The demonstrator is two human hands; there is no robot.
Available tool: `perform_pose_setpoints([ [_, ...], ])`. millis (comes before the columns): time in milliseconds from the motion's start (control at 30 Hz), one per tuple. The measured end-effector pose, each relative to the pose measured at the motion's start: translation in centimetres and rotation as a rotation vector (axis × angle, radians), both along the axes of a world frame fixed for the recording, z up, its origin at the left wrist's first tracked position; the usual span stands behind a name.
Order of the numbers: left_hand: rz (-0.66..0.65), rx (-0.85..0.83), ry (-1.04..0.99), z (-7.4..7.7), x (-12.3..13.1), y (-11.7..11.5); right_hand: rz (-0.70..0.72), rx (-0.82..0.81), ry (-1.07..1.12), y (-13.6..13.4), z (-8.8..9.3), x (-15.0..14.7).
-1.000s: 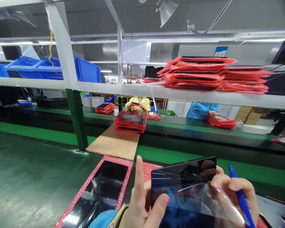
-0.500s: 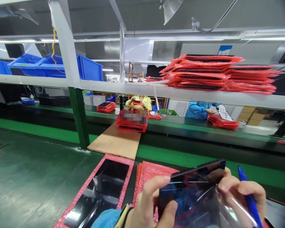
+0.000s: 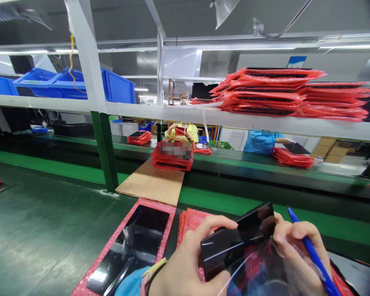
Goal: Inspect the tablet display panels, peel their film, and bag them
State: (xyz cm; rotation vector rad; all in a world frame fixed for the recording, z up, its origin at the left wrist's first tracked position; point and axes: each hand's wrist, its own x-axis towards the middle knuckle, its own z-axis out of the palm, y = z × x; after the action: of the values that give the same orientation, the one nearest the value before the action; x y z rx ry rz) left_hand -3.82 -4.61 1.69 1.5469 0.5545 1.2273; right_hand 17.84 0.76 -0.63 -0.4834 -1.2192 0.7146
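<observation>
Tilting more steeply than half a second ago, the screen is showing me a changed slope along its top edge, and its film is standing looser over the face. Taking the board as the mark, I am holding the screen nearer to me and to the board's right, while a second screen is lying on pink wrap just this side of the board. What is worrying me most is the grip: I am carrying the screen in the air, so a hard tug on the film could be twisting it out of my left fingers. The pen is riding in the same hand as the film, so a careless turn of the wrist could be bringing it against the glass, and my left thumb, pressing the face, could be leaving a smudge. As for the fingers, my left hand is spanning the screen, forefinger bending over the top edge, thumb lying below. My right hand is narrowing thumb and forefinger into a pinch on the film; whether another fingertip is bracing the screen's corner, I am not managing to tell.
</observation>
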Motion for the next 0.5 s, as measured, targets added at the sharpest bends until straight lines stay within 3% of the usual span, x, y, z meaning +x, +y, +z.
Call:
perform_pose_setpoints([
  [167,-0.049,0.058,-0.020,-0.2,-0.1,0.1,-0.028,-0.090,-0.019,-0.1,-0.3,-0.4],
  [333,-0.037,-0.058,-0.182,-1.5,0.8,-0.2,-0.042,-0.153,0.000,0.4,-0.5,-0.5],
  [500,0.062,-0.143,-0.173,-1.1,1.6,-0.9,-0.048,-0.190,0.020,0.5,-0.4,-0.5],
])
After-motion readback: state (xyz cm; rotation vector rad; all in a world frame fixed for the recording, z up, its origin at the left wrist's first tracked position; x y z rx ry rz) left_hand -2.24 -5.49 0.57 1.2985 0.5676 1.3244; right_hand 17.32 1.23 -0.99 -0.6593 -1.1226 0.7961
